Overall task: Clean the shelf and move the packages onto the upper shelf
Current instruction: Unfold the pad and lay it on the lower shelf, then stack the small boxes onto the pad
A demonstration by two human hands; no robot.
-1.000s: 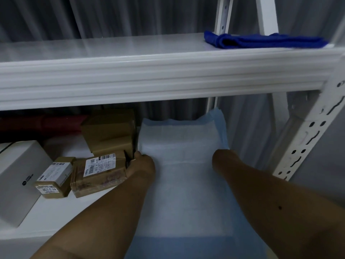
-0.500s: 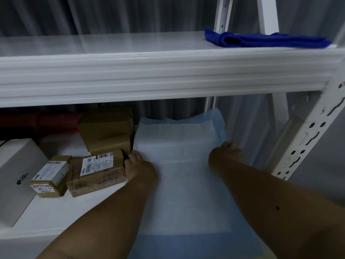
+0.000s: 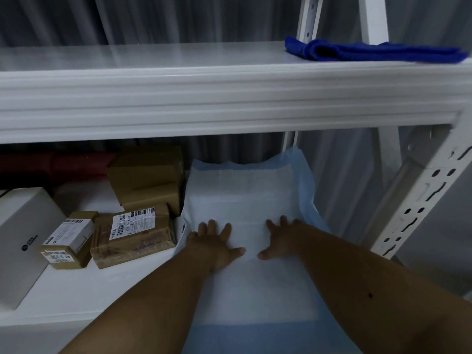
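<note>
A white and light-blue pad (image 3: 245, 190) lies flat on the right half of the lower shelf (image 3: 76, 284). My left hand (image 3: 217, 244) and my right hand (image 3: 281, 238) press on it side by side, fingers spread flat. Left of the pad sit brown cardboard packages: a tall one (image 3: 148, 177) at the back, a flat labelled one (image 3: 132, 233) in front of it, and a small labelled one (image 3: 69, 238) further left. A folded blue cloth (image 3: 370, 52) rests at the right end of the upper shelf (image 3: 178, 57).
A white box (image 3: 23, 238) stands at the far left of the lower shelf. A perforated white upright (image 3: 419, 200) rises at the right front corner. The upper shelf's thick front beam (image 3: 204, 103) overhangs the lower shelf. Grey curtain hangs behind.
Both hands have let go of the pad's side edges, moved inward and toward me, and now lie flat with spread fingers on its middle.
</note>
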